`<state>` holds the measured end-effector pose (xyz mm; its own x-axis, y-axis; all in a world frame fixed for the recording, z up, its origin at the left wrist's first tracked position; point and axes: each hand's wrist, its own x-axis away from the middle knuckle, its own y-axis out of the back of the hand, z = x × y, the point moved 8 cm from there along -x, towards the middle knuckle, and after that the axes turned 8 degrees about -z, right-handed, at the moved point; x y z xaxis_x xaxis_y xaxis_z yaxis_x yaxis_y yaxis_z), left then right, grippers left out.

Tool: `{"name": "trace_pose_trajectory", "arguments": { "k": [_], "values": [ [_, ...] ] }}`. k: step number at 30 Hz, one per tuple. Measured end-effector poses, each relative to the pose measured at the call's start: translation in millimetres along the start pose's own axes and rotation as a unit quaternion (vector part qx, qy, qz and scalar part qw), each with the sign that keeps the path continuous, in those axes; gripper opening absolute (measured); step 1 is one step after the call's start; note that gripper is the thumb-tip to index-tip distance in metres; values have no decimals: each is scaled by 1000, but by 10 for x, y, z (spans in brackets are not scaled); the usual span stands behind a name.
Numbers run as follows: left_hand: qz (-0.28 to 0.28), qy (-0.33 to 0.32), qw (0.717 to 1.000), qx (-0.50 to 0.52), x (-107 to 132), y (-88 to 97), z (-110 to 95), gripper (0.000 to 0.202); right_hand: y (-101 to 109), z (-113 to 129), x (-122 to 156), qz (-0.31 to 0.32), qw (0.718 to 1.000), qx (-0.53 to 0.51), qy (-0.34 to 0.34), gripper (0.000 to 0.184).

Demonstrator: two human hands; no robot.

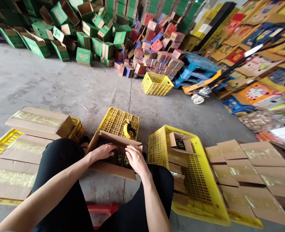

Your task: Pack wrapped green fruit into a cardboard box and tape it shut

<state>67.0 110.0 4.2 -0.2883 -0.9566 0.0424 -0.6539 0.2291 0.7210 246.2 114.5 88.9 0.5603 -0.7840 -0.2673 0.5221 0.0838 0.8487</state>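
Between knees (58, 154), open carton (115, 169) beneath both hands (135, 158); fingers (113, 147) partly curled, hold cannot be told.

On my feed I read: open box (113, 169), plain brown; contents (119, 158), dark with green patches; tape dispenser (126, 129), yellow and black; crates (197, 182), yellow, grid-patterned; pallets (197, 62), blue; floor (60, 85), grey.
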Motion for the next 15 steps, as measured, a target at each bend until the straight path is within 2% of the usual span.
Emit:
{"name": "trace_pose_trajectory", "arguments": {
  "k": [3, 5, 7, 9, 11, 12, 15],
  "values": [
    [-43, -55, 996, 49, 133, 318, -258, 40, 257, -154, 345, -153, 986, 37, -57, 34],
    [-101, -64, 990, 76, 272, 603, -343, 34, 286, -262, 596, -219, 969, 54, -98, 46],
    [-190, -22, 978, 79, 447, 891, -291, 31, 238, -378, 782, -249, 955, 65, -149, 64],
    [-293, 61, 951, 81, 660, 1103, -118, 34, 164, -478, 865, -242, 948, 60, -199, 73],
    [-369, 123, 916, 96, 857, 1163, 64, 42, 117, -571, 876, -219, 941, 37, -256, 78],
    [-387, 138, 905, 109, 920, 1132, 141, 52, 104, -617, 872, -204, 936, 22, -287, 79],
    [-391, 197, 883, 169, 1008, 912, 409, 77, 99, -719, 860, -166, 917, -13, -363, 75]
  ]
}}
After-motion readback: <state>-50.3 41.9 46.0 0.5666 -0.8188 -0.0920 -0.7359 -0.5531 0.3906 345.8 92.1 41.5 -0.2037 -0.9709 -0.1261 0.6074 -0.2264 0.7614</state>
